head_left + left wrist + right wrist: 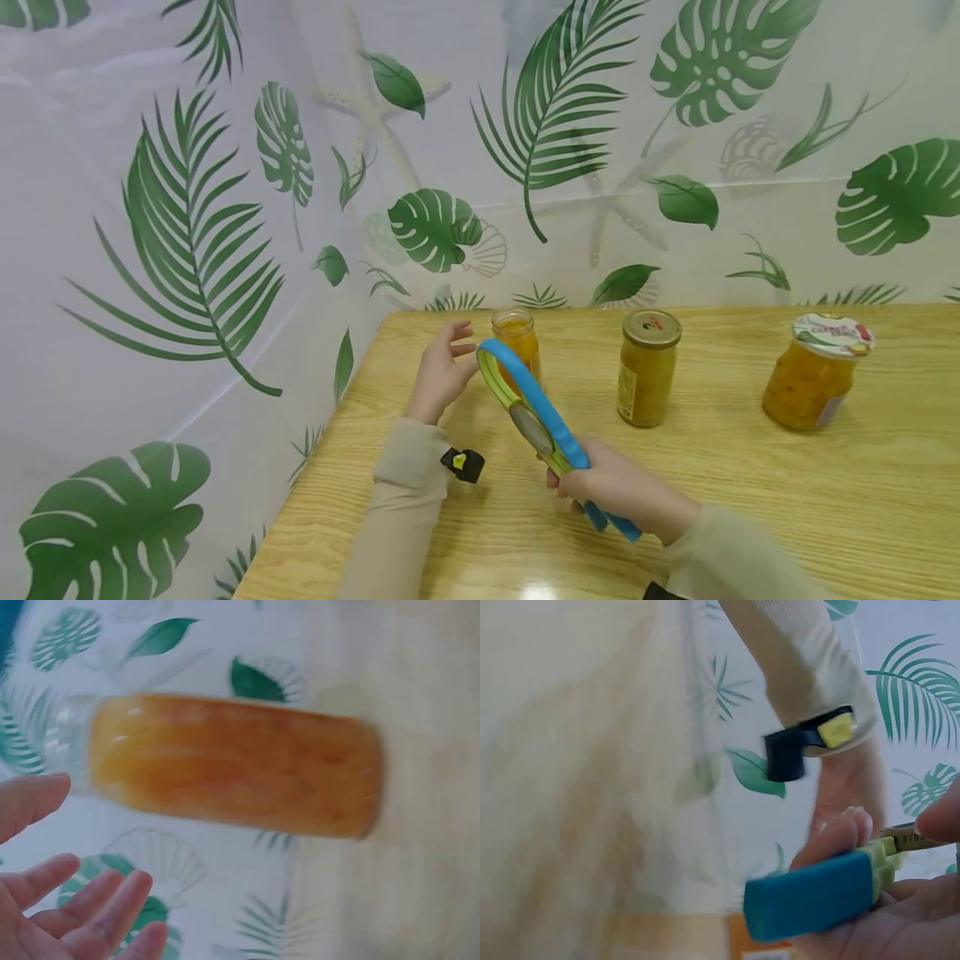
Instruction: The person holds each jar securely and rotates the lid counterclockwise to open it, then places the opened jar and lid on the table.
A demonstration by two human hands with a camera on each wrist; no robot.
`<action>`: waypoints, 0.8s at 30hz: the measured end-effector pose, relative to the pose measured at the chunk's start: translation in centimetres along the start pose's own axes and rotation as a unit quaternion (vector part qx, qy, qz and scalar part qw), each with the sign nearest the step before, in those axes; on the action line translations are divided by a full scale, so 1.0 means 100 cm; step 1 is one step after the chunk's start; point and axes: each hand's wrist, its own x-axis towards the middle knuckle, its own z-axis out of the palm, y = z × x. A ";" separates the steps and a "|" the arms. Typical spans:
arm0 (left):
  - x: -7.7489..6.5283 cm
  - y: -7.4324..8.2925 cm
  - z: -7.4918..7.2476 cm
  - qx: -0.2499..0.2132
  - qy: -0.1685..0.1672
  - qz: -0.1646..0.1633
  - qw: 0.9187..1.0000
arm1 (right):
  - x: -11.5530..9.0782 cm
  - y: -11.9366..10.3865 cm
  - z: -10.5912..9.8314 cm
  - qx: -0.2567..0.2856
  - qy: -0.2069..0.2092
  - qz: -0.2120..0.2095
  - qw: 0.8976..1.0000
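My right hand point(611, 483) grips a blue-and-green jar opener point(546, 408) by its handles, its rounded end slanting up to the left. A metal jar lid point(531, 428) sits between the green inner edges; its gold rim point(909, 838) shows by the thumb in the right wrist view. At the back left stands a lidless glass jar point(240, 765) of orange contents, upright and partly hidden by the opener in the head view. My left hand point(442, 371) is beside this jar, fingers spread and loosely bent, holding nothing.
A tall jar with a gold lid point(648, 367) stands right of the opener. Farther right is a wider orange jar point(813, 379) with a patterned white lid, looking tilted. Behind the wooden table point(720, 483) and along its left hangs a leaf-print curtain point(225, 400).
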 end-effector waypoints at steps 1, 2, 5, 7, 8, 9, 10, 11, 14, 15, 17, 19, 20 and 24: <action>-0.002 0.002 -0.006 -0.010 0.005 -0.002 1.000 | 0.001 0.002 0.002 0.033 -0.014 0.008 0.999; -0.003 0.003 -0.011 -0.018 0.011 -0.002 1.000 | 0.003 0.005 0.005 0.063 -0.025 0.018 0.998; -0.007 0.009 -0.026 -0.032 0.018 0.004 0.999 | 0.007 0.012 0.011 0.136 -0.053 0.043 0.988; -0.009 0.012 -0.031 -0.035 0.017 0.011 0.999 | 0.010 0.016 0.014 0.182 -0.069 0.062 0.979; -0.010 0.014 -0.033 -0.034 0.014 0.011 0.999 | 0.011 0.017 0.015 0.203 -0.081 0.070 0.973; -0.010 0.015 -0.033 -0.035 0.010 0.015 0.999 | 0.013 0.018 0.017 0.221 -0.094 0.077 0.968; -0.011 0.016 -0.033 -0.034 0.005 0.019 0.999 | 0.015 0.020 0.018 0.238 -0.107 0.084 0.962; -0.011 0.017 -0.032 -0.034 0.001 0.021 0.999 | 0.016 0.021 0.019 0.253 -0.119 0.091 0.956; -0.014 0.025 -0.030 -0.033 -0.012 0.024 0.999 | 0.019 0.024 0.021 0.284 -0.150 0.105 0.941; -0.014 0.025 -0.030 -0.033 -0.014 0.027 0.999 | 0.020 0.025 0.021 0.294 -0.159 0.108 0.936; -0.014 0.025 -0.029 -0.034 -0.018 0.029 0.999 | 0.022 0.028 0.021 0.311 -0.172 0.111 0.928; -0.013 0.024 -0.029 -0.033 -0.022 0.028 0.999 | 0.023 0.029 0.021 0.326 -0.184 0.115 0.920; -0.013 0.024 -0.028 -0.031 -0.022 0.030 0.999 | 0.024 0.030 0.021 0.331 -0.188 0.116 0.918; -0.010 0.019 -0.027 -0.034 -0.030 0.031 0.999 | 0.025 0.031 0.022 0.329 -0.184 0.119 0.918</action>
